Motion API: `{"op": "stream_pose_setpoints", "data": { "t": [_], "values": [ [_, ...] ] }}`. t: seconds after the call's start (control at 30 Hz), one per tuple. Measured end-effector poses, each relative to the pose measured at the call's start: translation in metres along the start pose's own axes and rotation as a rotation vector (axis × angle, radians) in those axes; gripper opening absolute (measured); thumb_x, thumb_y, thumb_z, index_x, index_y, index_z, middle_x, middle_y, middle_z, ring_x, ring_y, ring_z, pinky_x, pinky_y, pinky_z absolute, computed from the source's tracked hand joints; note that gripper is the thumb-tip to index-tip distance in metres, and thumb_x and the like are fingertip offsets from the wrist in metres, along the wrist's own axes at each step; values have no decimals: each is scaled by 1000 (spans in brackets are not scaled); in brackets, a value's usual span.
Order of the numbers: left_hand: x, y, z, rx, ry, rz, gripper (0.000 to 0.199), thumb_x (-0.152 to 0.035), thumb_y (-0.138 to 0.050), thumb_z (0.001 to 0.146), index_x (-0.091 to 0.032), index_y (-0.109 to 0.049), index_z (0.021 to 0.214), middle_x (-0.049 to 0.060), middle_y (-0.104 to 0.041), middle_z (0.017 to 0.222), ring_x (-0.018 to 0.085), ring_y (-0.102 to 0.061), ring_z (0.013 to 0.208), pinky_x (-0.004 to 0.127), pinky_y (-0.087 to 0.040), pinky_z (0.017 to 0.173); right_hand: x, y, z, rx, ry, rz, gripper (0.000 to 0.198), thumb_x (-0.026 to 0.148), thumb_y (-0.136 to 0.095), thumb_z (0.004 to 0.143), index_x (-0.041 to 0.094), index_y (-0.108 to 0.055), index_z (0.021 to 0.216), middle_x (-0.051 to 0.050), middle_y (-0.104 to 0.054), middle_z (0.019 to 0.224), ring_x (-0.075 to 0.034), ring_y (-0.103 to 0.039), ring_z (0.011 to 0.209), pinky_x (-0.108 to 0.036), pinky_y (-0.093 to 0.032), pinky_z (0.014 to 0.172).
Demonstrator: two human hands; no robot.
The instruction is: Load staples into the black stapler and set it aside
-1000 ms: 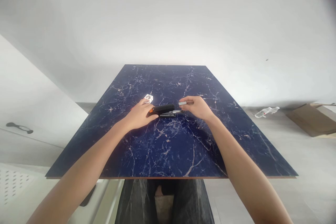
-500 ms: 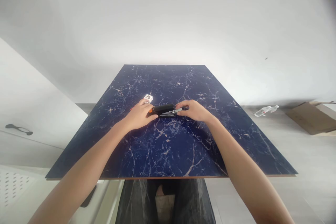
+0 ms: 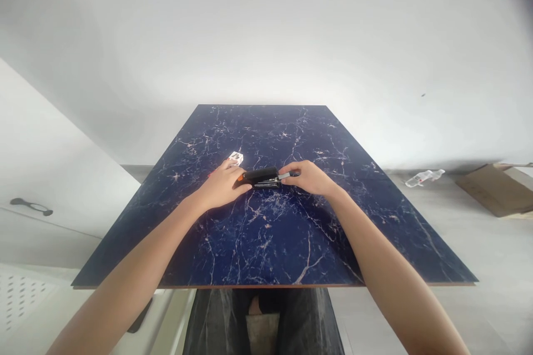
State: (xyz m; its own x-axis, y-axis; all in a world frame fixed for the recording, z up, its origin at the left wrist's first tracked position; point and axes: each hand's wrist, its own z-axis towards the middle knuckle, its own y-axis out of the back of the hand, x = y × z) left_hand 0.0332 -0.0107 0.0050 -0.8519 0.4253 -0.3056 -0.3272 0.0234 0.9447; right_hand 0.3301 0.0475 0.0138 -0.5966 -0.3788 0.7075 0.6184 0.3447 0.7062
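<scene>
A black stapler [image 3: 261,176] with an orange part at its left end lies on the blue marbled table. My left hand [image 3: 222,186] is closed around that left end, with the thumb along the near side. My right hand [image 3: 308,176] pinches a small metallic strip [image 3: 285,175] at the stapler's right end; whether it is staples or a part of the stapler I cannot tell. Just beyond my left fingers stands a small white box [image 3: 236,158] with dark print, partly hidden. Something red shows behind the left hand, mostly covered by it.
The blue table [image 3: 266,244] ends at a thin brown front edge close to my lap. On the floor at right lie a clear plastic bottle [image 3: 425,178] and a cardboard box [image 3: 495,188]. A white cabinet with a dark handle [image 3: 31,206] is at left.
The view has shifted slightly. The stapler's top looks a little lower, with less of a gap above its metal inner part. Both hands keep their grip.
</scene>
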Motion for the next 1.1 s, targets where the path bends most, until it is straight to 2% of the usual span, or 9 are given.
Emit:
{"op": "stream_pose_setpoints", "data": {
  "t": [0.63, 1.1],
  "values": [
    [2, -1, 0, -8, 4, -36, 47, -64, -49, 95, -22, -66, 110, 13, -66, 125, 38, -34, 144, 56, -44, 106, 2, -5, 1, 35, -14, -32, 26, 40, -71, 83, 30, -79, 105, -2, -76, 110, -25, -70, 93, -38, -53, 86],
    [2, -2, 0, -5, 14, -6, 44, -62, -50, 95, -23, -64, 109, 14, -63, 130, 38, -33, 145, 54, -48, 101, 3, -7, 0, 24, -16, -32, 24, 39, -71, 83, 30, -79, 105, -1, -76, 112, -25, -71, 94, -38, -54, 88]
  ]
}}
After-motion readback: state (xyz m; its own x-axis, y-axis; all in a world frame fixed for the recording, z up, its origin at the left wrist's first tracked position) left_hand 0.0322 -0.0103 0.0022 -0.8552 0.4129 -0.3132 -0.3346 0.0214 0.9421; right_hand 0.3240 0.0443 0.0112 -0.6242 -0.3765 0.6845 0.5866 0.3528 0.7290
